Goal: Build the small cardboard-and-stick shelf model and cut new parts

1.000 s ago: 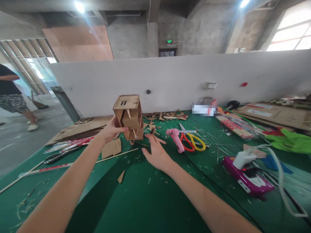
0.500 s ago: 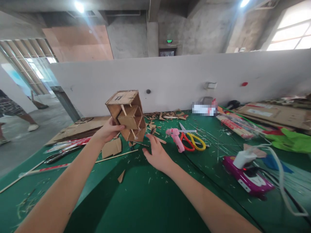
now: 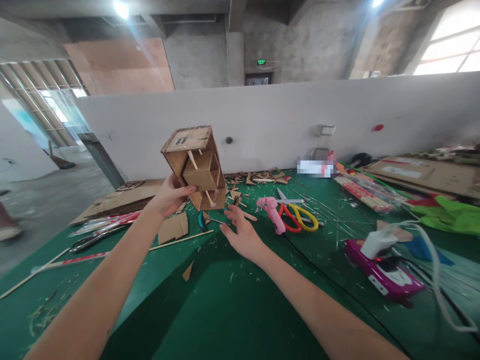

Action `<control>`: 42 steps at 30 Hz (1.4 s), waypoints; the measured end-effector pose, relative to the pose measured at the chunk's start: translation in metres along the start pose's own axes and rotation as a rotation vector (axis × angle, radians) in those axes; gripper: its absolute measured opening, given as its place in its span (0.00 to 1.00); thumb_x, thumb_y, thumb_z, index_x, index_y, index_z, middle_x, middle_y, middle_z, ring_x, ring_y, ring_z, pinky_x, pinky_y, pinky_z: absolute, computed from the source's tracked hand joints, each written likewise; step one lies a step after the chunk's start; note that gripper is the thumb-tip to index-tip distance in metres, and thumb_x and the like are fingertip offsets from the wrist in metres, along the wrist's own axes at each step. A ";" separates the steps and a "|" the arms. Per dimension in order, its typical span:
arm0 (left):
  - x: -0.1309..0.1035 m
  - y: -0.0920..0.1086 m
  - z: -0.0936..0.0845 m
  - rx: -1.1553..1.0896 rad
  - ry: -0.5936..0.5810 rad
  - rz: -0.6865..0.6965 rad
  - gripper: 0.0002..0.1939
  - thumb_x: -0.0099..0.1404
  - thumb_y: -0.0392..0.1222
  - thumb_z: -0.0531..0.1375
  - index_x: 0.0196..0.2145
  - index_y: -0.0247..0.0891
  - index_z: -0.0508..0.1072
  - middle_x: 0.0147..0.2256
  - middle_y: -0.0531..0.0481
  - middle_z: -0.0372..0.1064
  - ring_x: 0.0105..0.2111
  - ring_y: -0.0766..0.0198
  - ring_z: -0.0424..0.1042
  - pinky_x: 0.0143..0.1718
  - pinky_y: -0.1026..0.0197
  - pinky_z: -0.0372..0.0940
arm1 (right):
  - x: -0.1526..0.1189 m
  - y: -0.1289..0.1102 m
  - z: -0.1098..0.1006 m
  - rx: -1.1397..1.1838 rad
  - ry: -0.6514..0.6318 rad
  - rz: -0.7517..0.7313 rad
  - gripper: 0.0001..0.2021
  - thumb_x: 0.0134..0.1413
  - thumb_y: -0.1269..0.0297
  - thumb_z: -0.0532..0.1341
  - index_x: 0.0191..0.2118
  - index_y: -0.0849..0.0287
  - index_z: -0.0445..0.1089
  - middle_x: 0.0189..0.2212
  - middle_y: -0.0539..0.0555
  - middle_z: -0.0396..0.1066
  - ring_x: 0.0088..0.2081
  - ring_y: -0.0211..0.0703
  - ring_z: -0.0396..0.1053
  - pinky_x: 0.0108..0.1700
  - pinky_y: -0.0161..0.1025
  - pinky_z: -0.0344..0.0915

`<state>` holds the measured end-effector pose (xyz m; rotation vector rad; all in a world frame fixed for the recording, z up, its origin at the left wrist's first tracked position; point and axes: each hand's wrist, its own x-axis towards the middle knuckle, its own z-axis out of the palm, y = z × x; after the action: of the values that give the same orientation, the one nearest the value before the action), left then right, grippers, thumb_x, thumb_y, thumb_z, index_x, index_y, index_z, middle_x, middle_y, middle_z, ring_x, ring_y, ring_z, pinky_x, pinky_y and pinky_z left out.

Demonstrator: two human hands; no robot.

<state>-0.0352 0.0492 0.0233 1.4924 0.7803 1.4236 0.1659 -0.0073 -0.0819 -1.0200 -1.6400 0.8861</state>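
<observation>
My left hand [image 3: 169, 197] is closed round the left side of a small cardboard box [image 3: 190, 140], holding it tilted above the table. Inside the box are a smaller folded cardboard compartment and short wooden sticks, and its open side faces right. Just below and right of the box, my right hand [image 3: 243, 235] hovers with thumb and fingers apart, holding nothing I can see. Under the box lies a blue-handled tool [image 3: 201, 221], partly hidden. A pink glue gun [image 3: 275, 216] lies right of my right hand, against scissors with red and yellow handles [image 3: 306, 220].
On the green table [image 3: 210, 310] lie a cardboard piece [image 3: 173, 229], a thin stick [image 3: 183, 240] and cardboard scraps [image 3: 258, 177]. Flat cardboard [image 3: 112, 202] is at left. A magenta power strip [image 3: 382, 280] with cables sits at right. A low white wall [image 3: 270, 125] stands behind.
My left hand has raised the cardboard box slightly and turned it a little. My right hand stays nearly in place, fingers still apart. A person at far left has moved mostly out of view.
</observation>
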 end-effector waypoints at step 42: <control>-0.010 -0.032 -0.027 0.411 -0.581 -0.574 0.22 0.55 0.53 0.65 0.44 0.38 0.72 0.28 0.51 0.66 0.21 0.72 0.59 0.19 0.69 0.51 | 0.006 -0.028 0.007 0.937 0.190 0.349 0.17 0.40 0.70 0.67 0.35 0.56 0.60 0.32 0.48 0.74 0.33 0.40 0.75 0.38 0.43 0.74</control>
<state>-0.0588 0.0579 -0.0119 1.6821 1.0451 0.3806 0.1519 -0.0127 -0.0565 -0.6770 -0.7174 1.5304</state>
